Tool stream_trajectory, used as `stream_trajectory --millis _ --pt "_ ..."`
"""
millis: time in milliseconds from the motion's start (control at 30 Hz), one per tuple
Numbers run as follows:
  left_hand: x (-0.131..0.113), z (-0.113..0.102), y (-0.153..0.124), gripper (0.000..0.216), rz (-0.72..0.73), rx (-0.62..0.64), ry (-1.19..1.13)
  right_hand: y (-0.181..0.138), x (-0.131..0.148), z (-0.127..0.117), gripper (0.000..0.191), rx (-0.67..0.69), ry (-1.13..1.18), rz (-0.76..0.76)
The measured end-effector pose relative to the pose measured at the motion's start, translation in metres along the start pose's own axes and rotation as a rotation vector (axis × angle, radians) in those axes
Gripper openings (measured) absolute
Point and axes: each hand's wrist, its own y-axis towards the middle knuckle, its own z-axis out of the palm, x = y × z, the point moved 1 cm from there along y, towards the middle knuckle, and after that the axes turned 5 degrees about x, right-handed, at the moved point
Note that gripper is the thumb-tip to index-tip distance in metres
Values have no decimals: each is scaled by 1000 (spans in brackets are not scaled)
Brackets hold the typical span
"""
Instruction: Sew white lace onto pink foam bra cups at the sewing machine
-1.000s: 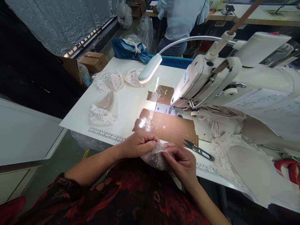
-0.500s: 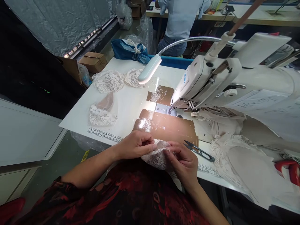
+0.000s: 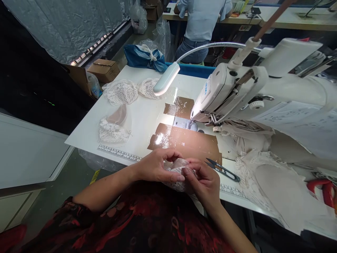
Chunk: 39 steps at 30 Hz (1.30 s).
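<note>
Close to my body, at the table's front edge, I hold a white lace bra cup [image 3: 177, 164] between both hands. My left hand [image 3: 160, 167] curls round its left side, thumb across the lace. My right hand [image 3: 204, 177] pinches the upper right edge between thumb and fingers. Both sets of fingertips nearly meet and hide part of the lace. Right of my right hand lie black thread snips [image 3: 223, 170]. Beyond my hands is the sewing machine [image 3: 207, 95], its needle area lit, with brown tape [image 3: 188, 140] stuck on the table before it.
Lace cups [image 3: 121, 92] and another lace piece [image 3: 114, 128] lie on the left of the table. A lamp [image 3: 166, 79] on a bendy neck overhangs the middle. Lace and beige fabric [image 3: 273, 186] are heaped at the right. A co-worker [image 3: 198, 28] sits beyond, back turned.
My left hand has moved right along the lace cup, its thumb now close to my right thumb. My right hand keeps its pinch. The view has shifted slightly.
</note>
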Motion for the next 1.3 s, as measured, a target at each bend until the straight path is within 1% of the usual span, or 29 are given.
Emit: stream_trajectory --millis 67,167,300,400,600,733,833,900,1000,1033,1100,1167,1300 --pt "0 0 -1 31 15 6 21 0 0 0 9 7 15 39" --pt "1 0 -2 19 46 6 29 1 1 0 11 3 48 52" --pt "2 -1 -4 24 55 14 58 4 2 1 12 1 56 44" --pt "1 -1 -5 23 50 9 70 5 4 2 12 4 52 40" --pt "0 1 -3 22 -3 -9 37 6 9 4 14 -16 24 58" --pt "0 3 0 23 -51 -22 -21 6 7 5 14 -26 45 54" --pt "1 2 2 22 -81 -30 -139 8 -1 0 11 34 89 71" --pt "1 1 4 23 -94 -24 -245 10 -6 -6 5 89 170 122" --pt "2 -1 6 25 -121 -18 -323 14 -10 -17 25 159 337 222" --pt "2 0 7 25 -124 -13 -327 15 -10 -19 28 191 363 244" --pt "2 1 8 26 -116 1 -317 18 -7 -20 22 261 341 283" --pt "2 2 9 26 -111 16 -297 20 -4 -19 19 295 283 321" --pt "2 1 12 24 -67 60 -238 22 1 -16 26 282 240 353"
